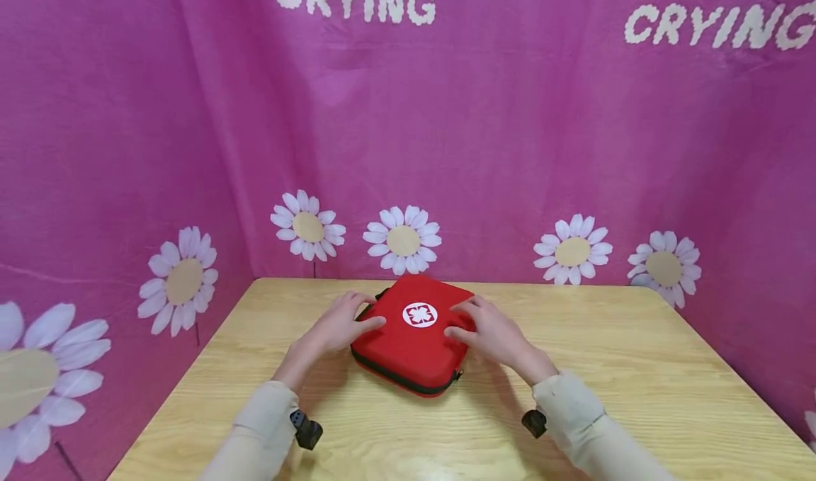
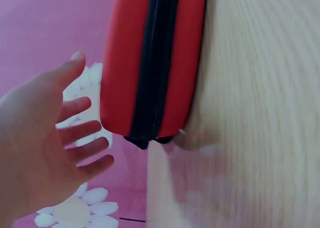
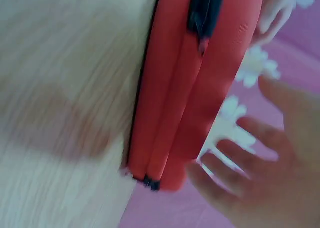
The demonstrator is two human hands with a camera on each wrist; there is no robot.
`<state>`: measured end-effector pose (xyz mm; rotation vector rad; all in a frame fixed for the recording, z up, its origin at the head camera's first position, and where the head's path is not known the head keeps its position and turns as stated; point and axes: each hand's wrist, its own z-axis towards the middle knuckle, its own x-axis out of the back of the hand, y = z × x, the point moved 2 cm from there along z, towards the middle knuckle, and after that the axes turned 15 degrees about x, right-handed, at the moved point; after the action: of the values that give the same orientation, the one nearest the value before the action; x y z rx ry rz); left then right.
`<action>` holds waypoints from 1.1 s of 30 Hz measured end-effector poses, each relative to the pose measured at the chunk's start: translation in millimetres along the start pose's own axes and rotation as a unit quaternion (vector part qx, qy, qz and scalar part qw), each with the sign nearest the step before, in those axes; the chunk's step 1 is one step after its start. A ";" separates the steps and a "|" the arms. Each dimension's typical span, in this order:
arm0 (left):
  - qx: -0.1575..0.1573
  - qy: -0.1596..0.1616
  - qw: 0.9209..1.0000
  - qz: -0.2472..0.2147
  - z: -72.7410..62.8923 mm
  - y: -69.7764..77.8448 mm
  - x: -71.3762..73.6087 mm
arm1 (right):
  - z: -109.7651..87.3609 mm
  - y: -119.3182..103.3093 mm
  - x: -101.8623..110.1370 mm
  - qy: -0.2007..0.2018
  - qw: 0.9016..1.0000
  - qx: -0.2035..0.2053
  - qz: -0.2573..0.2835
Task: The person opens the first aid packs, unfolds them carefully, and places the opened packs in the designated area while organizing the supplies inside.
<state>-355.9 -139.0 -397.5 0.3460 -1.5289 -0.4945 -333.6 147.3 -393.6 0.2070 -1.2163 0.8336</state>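
A red first-aid case (image 1: 408, 353) with a white round emblem (image 1: 420, 315) lies zipped on the wooden table, turned at an angle. Its black zipper (image 2: 155, 63) runs along the side in the left wrist view. At the case's left side is my left hand (image 1: 338, 325), thumb over the edge of the lid in the head view, its fingers spread and relaxed. My right hand (image 1: 494, 332) hovers by the right side, fingers loosely bent and apart. In the right wrist view a zipper pull (image 3: 202, 46) shows on the case's side. Neither hand grips the case.
The light wood table (image 1: 605, 382) meets a pink-purple curtain (image 1: 484, 148) printed with daisies and white letters at its back and sides. A dark wrist device sits below each light sleeve, one at the left wrist (image 1: 306, 430), one at the right wrist (image 1: 534, 423).
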 end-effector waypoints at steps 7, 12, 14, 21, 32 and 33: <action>0.007 -0.023 1.000 -0.012 6.1 -3.8 -19.6 | -4.9 -13.0 -11.1 -0.086 0.995 0.032 0.028; 0.030 0.016 0.999 -0.026 4.3 0.7 -24.8 | 2.6 4.3 -12.9 -0.087 0.990 0.043 0.100; 0.030 0.017 0.999 -0.032 2.5 3.7 -26.3 | 5.1 11.1 -13.2 -0.089 0.989 0.051 0.107; 0.021 -0.008 0.997 -0.080 -1.2 5.3 -27.8 | 12.7 28.0 -9.3 -0.078 0.989 0.044 0.115; 0.004 0.004 0.995 -0.098 -3.3 -22.7 -17.5 | 15.3 17.6 -5.2 0.031 0.996 0.067 -0.050; 0.003 0.009 0.995 -0.094 -3.7 -25.7 -16.7 | 15.5 14.6 -5.8 0.043 0.995 0.073 -0.046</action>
<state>-354.1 -152.8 -425.0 0.5007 -1.4885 -0.6341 -355.4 146.2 -397.1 0.3403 -1.0593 0.8435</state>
